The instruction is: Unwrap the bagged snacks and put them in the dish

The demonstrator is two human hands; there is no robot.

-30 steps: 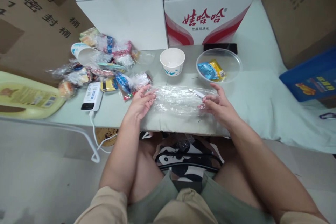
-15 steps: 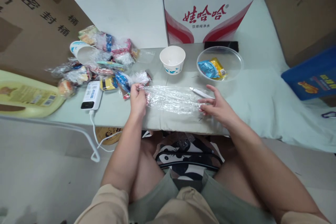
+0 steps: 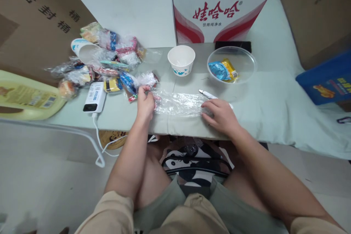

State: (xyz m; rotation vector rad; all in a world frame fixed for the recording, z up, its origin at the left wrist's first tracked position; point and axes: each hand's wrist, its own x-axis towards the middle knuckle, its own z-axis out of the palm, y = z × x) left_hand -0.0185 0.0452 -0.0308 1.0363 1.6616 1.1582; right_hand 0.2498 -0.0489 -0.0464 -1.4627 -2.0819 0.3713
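Observation:
A crumpled sheet of clear plastic wrap (image 3: 179, 103) lies across the front of the pale table (image 3: 120, 113). My left hand (image 3: 145, 103) is closed, pinching the wrap's left end. My right hand (image 3: 221, 114) presses down on the wrap's right end with its fingers curled over it. A small white utensil (image 3: 208, 95) lies just behind my right hand. Behind the wrap stand a white paper cup (image 3: 181, 59) and a clear round bowl (image 3: 244, 66) that holds a blue and a yellow snack packet (image 3: 222, 70).
A heap of wrapped snacks (image 3: 109, 64) and a tipped paper cup (image 3: 83, 49) lie at the left. Next to them rest a white power bank (image 3: 94, 97) with its cable and a yellow jug (image 3: 26, 97). Cartons (image 3: 219, 11) line the back; a dark phone (image 3: 233, 45) lies behind the bowl.
The flat, spread wrap has been gathered into a narrower strip. My left hand went from lying open on it to pinching its left end; my right hand closed down on the right end.

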